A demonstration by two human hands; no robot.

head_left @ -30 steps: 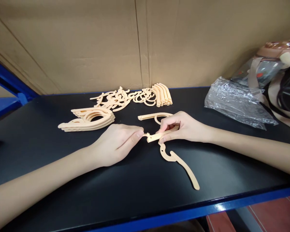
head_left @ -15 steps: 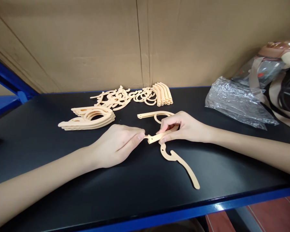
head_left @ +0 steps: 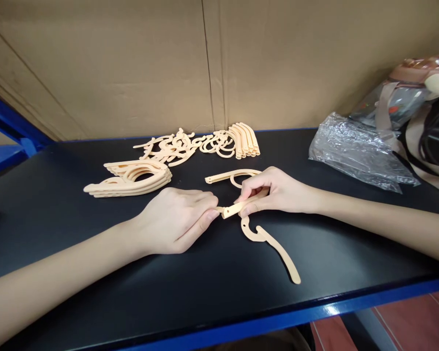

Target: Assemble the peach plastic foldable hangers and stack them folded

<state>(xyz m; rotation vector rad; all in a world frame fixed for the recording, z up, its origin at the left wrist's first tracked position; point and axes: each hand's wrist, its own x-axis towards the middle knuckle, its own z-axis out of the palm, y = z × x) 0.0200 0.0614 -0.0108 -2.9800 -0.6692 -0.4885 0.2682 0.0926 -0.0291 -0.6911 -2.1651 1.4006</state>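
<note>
Over the middle of the table, my right hand [head_left: 272,192] pinches a beige folding-hanger arm [head_left: 234,209], with its holed end pointing left. My left hand [head_left: 183,219] is closed on a thin beige hanger piece [head_left: 220,209]. Only the tip of that piece shows, meeting the arm's end; the rest is hidden by my fingers. Below the right hand lies a flat curved hanger part [head_left: 283,256] with a hooked, holed end. Behind the same hand, another hanger arm [head_left: 223,176] with a curved piece rests on the table, partly covered.
Several folded hangers [head_left: 128,185] are stacked at the left. Farther back lie a heap of loose hanger pieces [head_left: 175,148] and a row of hanger arms [head_left: 246,140]. At right are a crumpled clear plastic bag [head_left: 362,151] and a bottle with a strap [head_left: 402,102]. A cardboard wall [head_left: 131,63] stands behind.
The thin piece in my left hand now lies flatter against the end of the arm. Both hands stay nearly in place; the whole view has shifted slightly.
</note>
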